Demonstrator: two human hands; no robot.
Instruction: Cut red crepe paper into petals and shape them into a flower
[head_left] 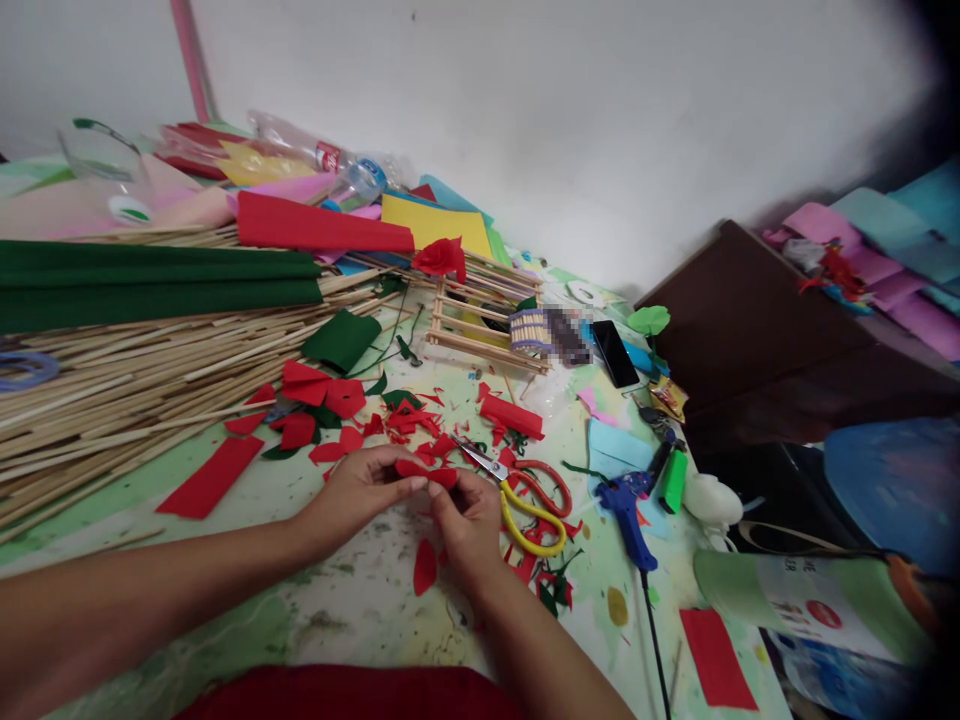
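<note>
Between my two hands is a small red paper petal (pixel 425 473), pinched at both ends. My left hand (pixel 367 490) grips its left side with thumb and fingers. On the other side, my right hand (pixel 466 510) pinches the right end. Scissors (pixel 536 500) with one red and one yellow handle loop lie just right of my right hand, blades pointing up-left. Below the hands a loose red petal (pixel 424 567) rests on the table. Red scraps (pixel 409 420) and cut red pieces (pixel 345 398) are scattered beyond my fingers.
A blue glue gun (pixel 628 515) with a black cord lies to the right. Thin wooden sticks (pixel 150 400) and a green paper roll (pixel 150 285) fill the left. Behind stand a stick frame (pixel 480 320) with a red paper flower (pixel 441 258), and a phone (pixel 615 353).
</note>
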